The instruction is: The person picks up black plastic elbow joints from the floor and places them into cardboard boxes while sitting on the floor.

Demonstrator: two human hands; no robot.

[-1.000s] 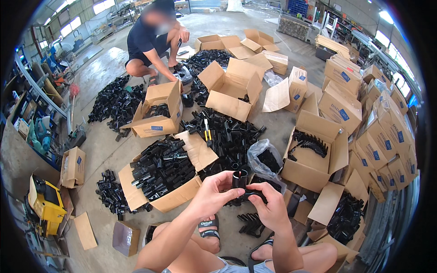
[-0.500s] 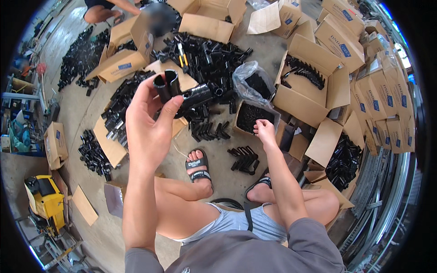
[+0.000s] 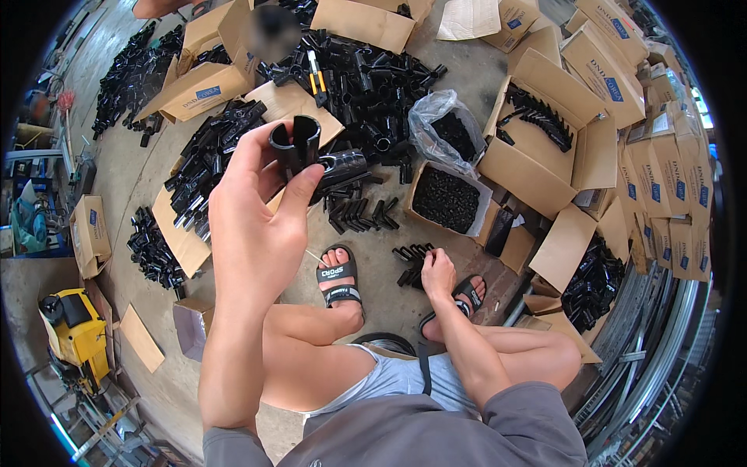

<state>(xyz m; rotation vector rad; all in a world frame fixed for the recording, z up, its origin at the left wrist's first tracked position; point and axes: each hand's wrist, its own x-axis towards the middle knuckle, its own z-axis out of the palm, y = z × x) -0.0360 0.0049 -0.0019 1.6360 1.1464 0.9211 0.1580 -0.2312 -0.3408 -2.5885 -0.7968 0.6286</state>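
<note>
My left hand is raised, its thumb and fingers closed around a glossy black pipe fitting. The fitting has an upright tube end, split by slots, and a side tube reaching right. My right hand is lower, with curled fingers pressed together beside a row of black fittings on the floor. Whatever it may hold is hidden. Beyond it stands a small carton full of little black pieces. Another row of black fittings lies ahead of my feet.
A large heap of black fittings fills the far middle, with a yellow-and-black utility knife there. A clear plastic bag and an open carton stand to the right. A yellow machine is at left. Another person's limb shows far left.
My right hand has come down and nearer from over the small carton to the row of fittings. My left hand still holds the pipe fitting. The view has shifted slightly.
</note>
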